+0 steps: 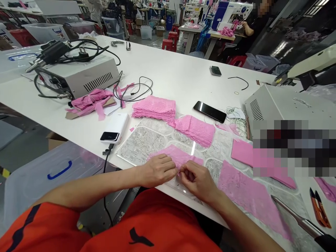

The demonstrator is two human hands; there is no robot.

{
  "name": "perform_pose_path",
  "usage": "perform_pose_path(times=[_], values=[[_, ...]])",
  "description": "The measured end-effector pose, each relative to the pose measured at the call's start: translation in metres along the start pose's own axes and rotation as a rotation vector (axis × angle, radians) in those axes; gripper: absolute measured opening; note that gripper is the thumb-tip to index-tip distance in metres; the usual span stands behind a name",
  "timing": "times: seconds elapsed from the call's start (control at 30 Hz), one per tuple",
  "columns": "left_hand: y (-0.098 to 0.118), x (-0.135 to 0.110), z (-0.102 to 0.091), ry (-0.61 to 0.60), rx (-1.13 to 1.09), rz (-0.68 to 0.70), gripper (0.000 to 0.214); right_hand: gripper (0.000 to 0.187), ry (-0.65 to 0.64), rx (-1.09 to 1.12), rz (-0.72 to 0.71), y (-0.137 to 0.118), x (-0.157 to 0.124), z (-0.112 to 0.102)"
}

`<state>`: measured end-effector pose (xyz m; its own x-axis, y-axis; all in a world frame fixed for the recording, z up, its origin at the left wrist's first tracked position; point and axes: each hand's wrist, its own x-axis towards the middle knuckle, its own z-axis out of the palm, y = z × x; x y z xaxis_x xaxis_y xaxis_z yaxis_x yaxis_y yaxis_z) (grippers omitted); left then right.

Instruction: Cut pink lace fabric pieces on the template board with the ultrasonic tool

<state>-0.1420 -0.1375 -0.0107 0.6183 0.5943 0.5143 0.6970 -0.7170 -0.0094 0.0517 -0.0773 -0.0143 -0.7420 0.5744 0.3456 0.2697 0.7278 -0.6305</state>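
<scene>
A piece of pink lace fabric [181, 155] lies on a clear plastic template [143, 141] at the table's front edge. My left hand [159, 169] has its fingers curled and pinches the near edge of the lace. My right hand [198, 180] is closed too, pinching the same edge just beside it. The two hands almost touch. A stack of pink lace pieces [154, 106] sits behind them, with another lace piece [195, 129] to its right.
A white power bank [115, 128] with a cable lies left of the template. A black phone [210, 111] lies behind. White machines stand at left [78, 75] and right [283, 105]. Pink lace sheets [249, 194], snips [319, 208] and a metal tool [299, 218] lie right.
</scene>
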Motion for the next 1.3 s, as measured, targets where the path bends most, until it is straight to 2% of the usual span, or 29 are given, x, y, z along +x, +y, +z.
perform_pose_path(times=[0.13, 0.2, 0.27, 0.33, 0.43, 0.5, 0.63, 0.77, 0.9, 1.03, 1.13, 1.3], values=[[0.001, 0.001, -0.002, -0.026, -0.05, -0.001, 0.021, 0.011, -0.01, 0.114, 0.101, -0.004, 0.001, -0.014], [0.0, -0.002, -0.006, -0.067, -0.108, -0.002, 0.018, 0.013, -0.155, 0.189, 0.126, -0.008, 0.001, -0.027], [-0.003, -0.008, -0.012, -0.1, -0.167, -0.011, 0.016, 0.018, -0.372, 0.197, 0.111, -0.011, -0.001, -0.041], [-0.009, -0.017, -0.019, -0.083, -0.189, -0.059, 0.017, 0.021, -0.449, 0.102, 0.105, -0.01, -0.006, -0.05], [-0.021, -0.032, -0.03, -0.003, -0.191, -0.185, 0.02, 0.017, -0.276, -0.04, 0.133, -0.003, -0.017, -0.053], [-0.027, -0.041, -0.036, -0.022, -0.188, -0.238, 0.022, 0.013, -0.187, -0.083, 0.141, 0.003, -0.022, -0.05], [-0.032, -0.049, -0.043, -0.173, -0.126, -0.238, 0.025, 0.01, -0.166, -0.138, 0.144, 0.011, -0.027, -0.047], [-0.033, -0.054, -0.049, -0.165, -0.114, -0.285, 0.025, 0.015, -0.158, -0.184, 0.144, 0.015, -0.029, -0.05], [-0.034, -0.054, -0.05, -0.227, -0.101, -0.232, 0.032, 0.017, -0.106, -0.226, 0.169, 0.019, -0.03, -0.056], [-0.034, -0.045, -0.042, -0.303, -0.114, -0.165, 0.04, 0.016, -0.06, -0.175, 0.16, 0.018, -0.028, -0.057], [-0.035, -0.034, -0.034, -0.351, -0.137, -0.115, 0.043, 0.016, -0.045, -0.157, 0.099, 0.017, -0.025, -0.049], [-0.035, -0.025, -0.024, -0.388, -0.138, -0.068, 0.044, 0.018, -0.039, -0.282, -0.021, 0.022, -0.026, -0.039]])
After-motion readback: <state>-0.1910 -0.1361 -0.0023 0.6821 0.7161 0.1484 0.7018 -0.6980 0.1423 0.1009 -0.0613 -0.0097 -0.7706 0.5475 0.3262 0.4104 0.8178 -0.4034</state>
